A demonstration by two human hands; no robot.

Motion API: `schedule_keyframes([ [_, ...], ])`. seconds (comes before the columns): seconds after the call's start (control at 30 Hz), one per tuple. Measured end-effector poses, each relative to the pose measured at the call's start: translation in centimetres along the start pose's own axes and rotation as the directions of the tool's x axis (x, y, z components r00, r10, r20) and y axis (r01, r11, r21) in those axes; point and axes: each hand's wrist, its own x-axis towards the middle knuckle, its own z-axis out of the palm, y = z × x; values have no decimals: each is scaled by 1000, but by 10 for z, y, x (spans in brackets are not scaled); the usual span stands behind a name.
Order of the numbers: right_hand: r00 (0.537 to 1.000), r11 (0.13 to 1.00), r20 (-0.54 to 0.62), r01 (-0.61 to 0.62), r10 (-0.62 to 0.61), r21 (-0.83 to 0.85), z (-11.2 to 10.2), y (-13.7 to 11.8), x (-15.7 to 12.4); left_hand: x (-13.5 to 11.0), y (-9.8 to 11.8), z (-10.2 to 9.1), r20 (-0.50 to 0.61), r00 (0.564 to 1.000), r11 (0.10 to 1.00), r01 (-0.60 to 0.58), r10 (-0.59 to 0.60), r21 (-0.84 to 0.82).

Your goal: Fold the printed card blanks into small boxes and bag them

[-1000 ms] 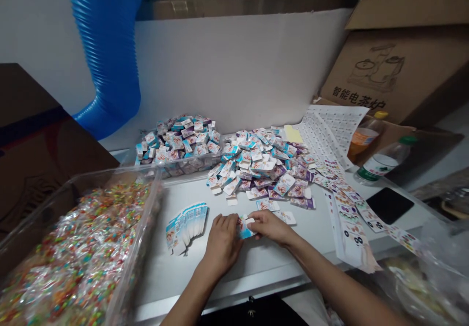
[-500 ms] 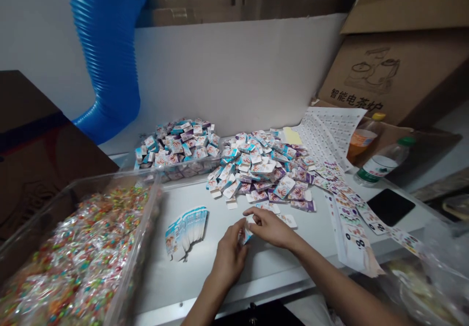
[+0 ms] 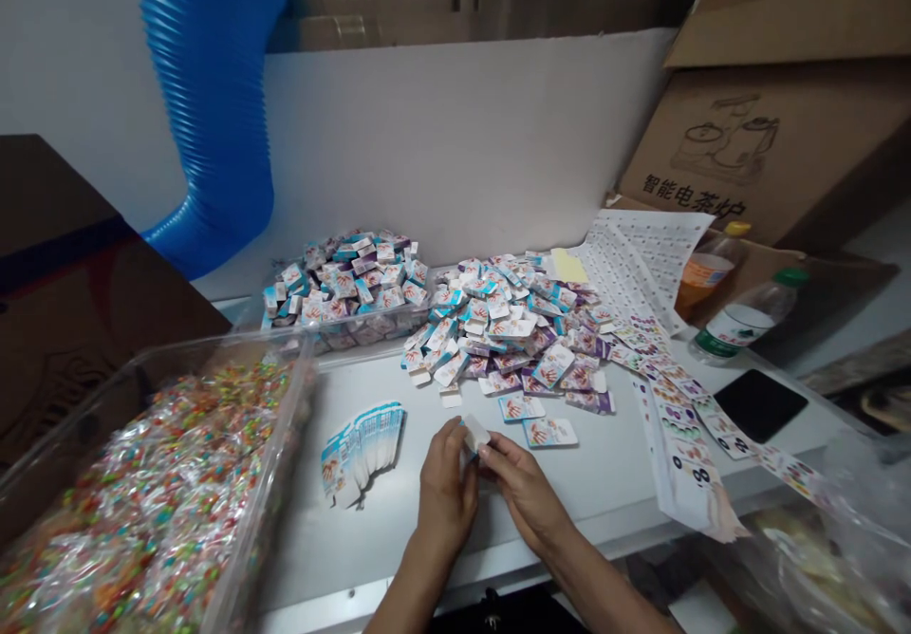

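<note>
Between both hands is a small printed carton (image 3: 475, 435), its white side turned up. My left hand (image 3: 447, 482) wraps its fingers round the carton from the left. At the carton's right edge, my right hand (image 3: 523, 487) pinches with thumb and fingertips. To the left lies a fanned stack of flat blue-and-white cartons (image 3: 362, 449). Two flat cartons (image 3: 551, 433) lie just beyond my right hand. Behind them spreads a loose heap of small cartons (image 3: 509, 321), blue and purple.
A clear bin (image 3: 303, 406) of bagged colourful beads stands at left. Behind is another clear tub (image 3: 342, 330) heaped with cartons. Sticker sheets (image 3: 669, 435), a black phone (image 3: 760, 404) and two bottles (image 3: 744, 321) are at right. A blue hose (image 3: 213, 121) hangs at back left.
My right hand has drawn back toward me and turned, uncovering the two flat cartons. The carton in my hands now shows its white side. My left hand has shifted slightly.
</note>
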Motion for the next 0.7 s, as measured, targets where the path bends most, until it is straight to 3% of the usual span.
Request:
schedule_keyframes([
  [0.07,996,971,-42,71,-82,-229,-1,-3,-1,-3,-3,2,-11,995,992,-97,98,77],
  [0.2,953,741,11,243,-302,-626,-2,-5,-7,-7,-1,5,10,993,988,-120,120,100],
  [0.27,955,709,33,243,-296,-662,-2,-6,-9,-8,2,4,9,994,992,-107,107,73],
  [0.43,981,816,-3,159,-193,-556,-2,-9,-6,-9,3,2,-48,996,994,-78,82,77],
  [0.53,986,835,-14,131,-163,-535,-4,-10,-1,-11,1,2,-69,992,990,-96,103,103],
  [0.63,987,801,-26,114,-160,-587,-4,-10,-1,-14,-2,6,-72,990,986,-115,125,124],
  [0.7,979,703,-7,140,-202,-697,-3,-9,-3,-16,-4,8,-75,986,980,-137,148,142],
])
